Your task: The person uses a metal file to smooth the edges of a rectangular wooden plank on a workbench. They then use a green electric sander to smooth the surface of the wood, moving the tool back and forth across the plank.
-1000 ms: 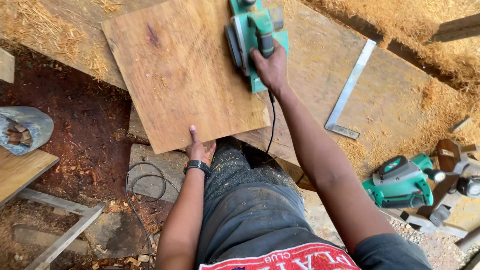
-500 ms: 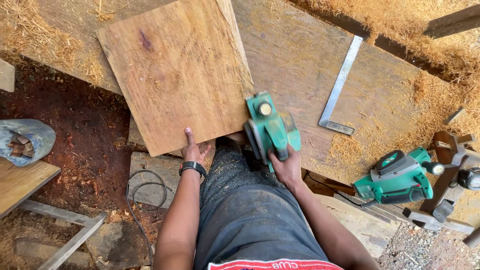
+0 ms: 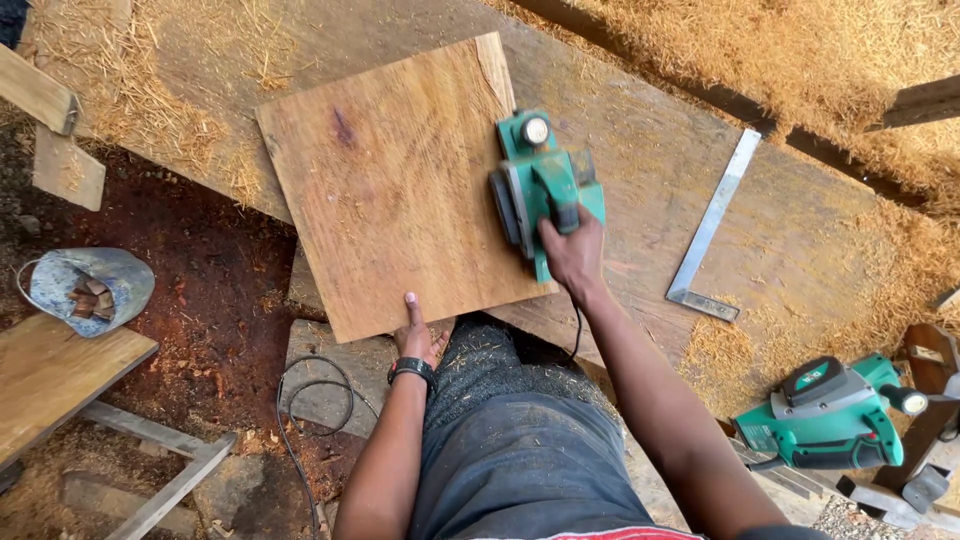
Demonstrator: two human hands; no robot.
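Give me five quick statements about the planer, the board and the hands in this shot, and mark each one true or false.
1. The right hand grips the handle of the green electric planer. True.
2. The planer sits on the left edge of the wooden board. False: it rides along the board's right edge.
3. The left hand presses against the near edge of the board. True.
4. The metal square lies on top of the board. False: it lies on the workbench to the right of the board.
5. A second green power tool rests at the lower right, untouched by either hand. True.
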